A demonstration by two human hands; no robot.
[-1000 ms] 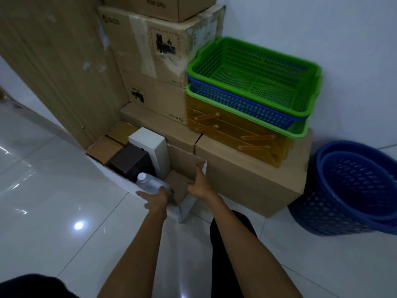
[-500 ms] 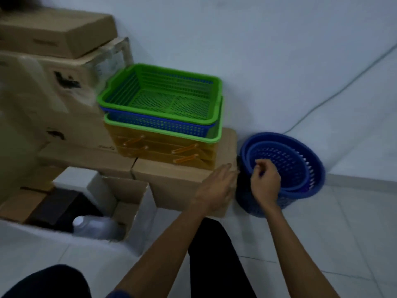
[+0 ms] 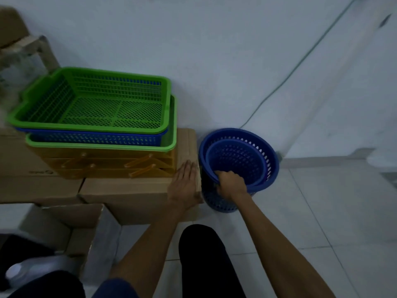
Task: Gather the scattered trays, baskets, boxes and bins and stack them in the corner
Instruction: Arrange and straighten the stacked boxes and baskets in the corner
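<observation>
Where the cardboard piles up at the far left, an open carton (image 3: 86, 229) sits low on the floor with a white-capped bottle (image 3: 25, 269) lying in it, too blurred to read. Next along, a closed cardboard box (image 3: 133, 203) stands against the wall and carries a stack: an orange plastic box (image 3: 107, 154) with slanted handles at the bottom, a green tray (image 3: 103, 147) on that, a blue tray (image 3: 96, 137) nested inside it, and a second green tray (image 3: 96, 104) on top. The person's left hand (image 3: 185, 186) lies flat on the right end of that cardboard box, fingers straight, holding nothing, just beside the orange box. The hands are apart. The right hand (image 3: 231, 183) curls over the near rim of the inner blue basket (image 3: 242, 160), which sits nested in a larger blue basket (image 3: 272, 155) on the tiled floor, right beside the cardboard box and near the wall. Whether the fingers also catch the outer rim I cannot tell. A thin cable (image 3: 290, 72) slants up the wall behind.
</observation>
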